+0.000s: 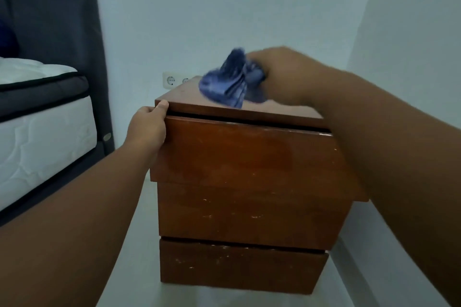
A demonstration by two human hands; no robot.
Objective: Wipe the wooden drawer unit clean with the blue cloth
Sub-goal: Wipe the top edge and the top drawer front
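Observation:
The wooden drawer unit (244, 182) stands in the middle of the view, with three scuffed drawer fronts; the top drawer juts out a little. My right hand (282, 75) is over the unit's top and grips the bunched blue cloth (229, 80), which hangs down onto the top surface and looks blurred. My left hand (147, 127) holds the unit's top left front corner, thumb on the top edge.
A bed with a white mattress (37, 132) and dark headboard (55, 7) stands to the left. A wall socket (172, 80) sits behind the unit. White walls close in behind and on the right. Pale floor (139, 269) runs beneath.

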